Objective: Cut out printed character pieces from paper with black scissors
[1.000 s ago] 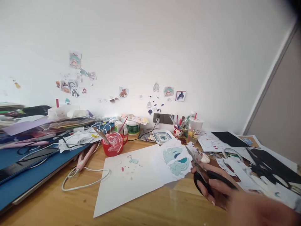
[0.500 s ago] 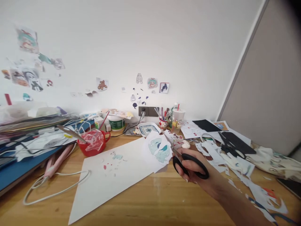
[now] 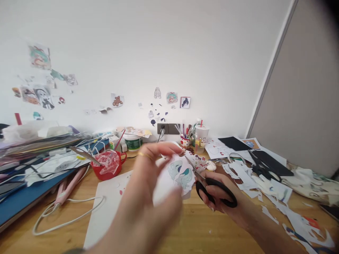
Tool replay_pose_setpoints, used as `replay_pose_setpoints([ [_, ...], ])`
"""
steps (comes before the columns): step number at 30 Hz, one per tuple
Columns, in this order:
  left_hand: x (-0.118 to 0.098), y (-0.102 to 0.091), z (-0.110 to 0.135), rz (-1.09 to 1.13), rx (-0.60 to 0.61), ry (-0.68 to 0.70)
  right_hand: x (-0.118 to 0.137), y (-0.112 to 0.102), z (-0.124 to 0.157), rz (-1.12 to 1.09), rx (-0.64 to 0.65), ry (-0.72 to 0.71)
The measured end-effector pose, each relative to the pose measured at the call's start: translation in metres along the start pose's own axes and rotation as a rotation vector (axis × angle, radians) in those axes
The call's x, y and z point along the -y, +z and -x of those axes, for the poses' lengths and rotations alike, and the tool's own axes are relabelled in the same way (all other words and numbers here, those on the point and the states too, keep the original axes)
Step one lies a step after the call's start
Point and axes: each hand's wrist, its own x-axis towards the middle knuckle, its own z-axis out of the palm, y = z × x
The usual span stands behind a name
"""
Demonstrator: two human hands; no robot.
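White paper (image 3: 182, 173) bearing a pale-teal drawing, centre-right beyond the empty, loosely spread left hand (image 3: 141, 197), beside black-handled metal scissors (image 3: 202, 181) gripped by the right hand (image 3: 218, 192), should handle light and tearable, best pinched at its left margin.

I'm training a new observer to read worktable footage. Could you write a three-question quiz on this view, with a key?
1. Which hand holds the black-handled scissors?
2. True or false: the left hand is closed around the red mug.
3. Fill in: the bear picture is on the ____.

Key: 1. The right hand. 2. False; it is open, with fingers and thumb spread. 3. Wall.
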Motion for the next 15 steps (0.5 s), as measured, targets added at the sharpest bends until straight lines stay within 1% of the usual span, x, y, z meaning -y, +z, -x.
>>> replay_pose_setpoints([
  [1, -0.006, 0.001, -0.002, 0.001, -0.016, 0.05, 0.0, 0.001, 0.0, -0.002, 0.012, 0.001],
  [2, -0.011, 0.002, -0.005, -0.008, -0.021, 0.06, 0.0, 0.001, 0.0, -0.005, 0.026, 0.003],
  [3, -0.013, 0.004, -0.008, -0.023, 0.001, 0.023, 0.0, 0.001, 0.0, -0.009, 0.04, 0.004],
  [4, -0.014, 0.005, -0.011, -0.029, 0.042, -0.038, 0.0, 0.002, 0.0, -0.013, 0.051, 0.005],
  [7, -0.008, 0.01, -0.018, 0.049, 0.27, -0.266, 0.001, 0.001, 0.001, -0.002, 0.054, 0.002],
  [9, -0.003, 0.012, -0.019, 0.138, 0.364, -0.37, 0.001, 0.0, 0.001, 0.012, 0.054, -0.008],
  [13, 0.001, 0.014, -0.015, 0.28, 0.373, -0.478, 0.0, -0.003, 0.002, 0.029, 0.094, -0.043],
  [15, 0.001, 0.014, -0.013, 0.308, 0.379, -0.502, -0.001, -0.004, 0.002, 0.035, 0.108, -0.043],
])
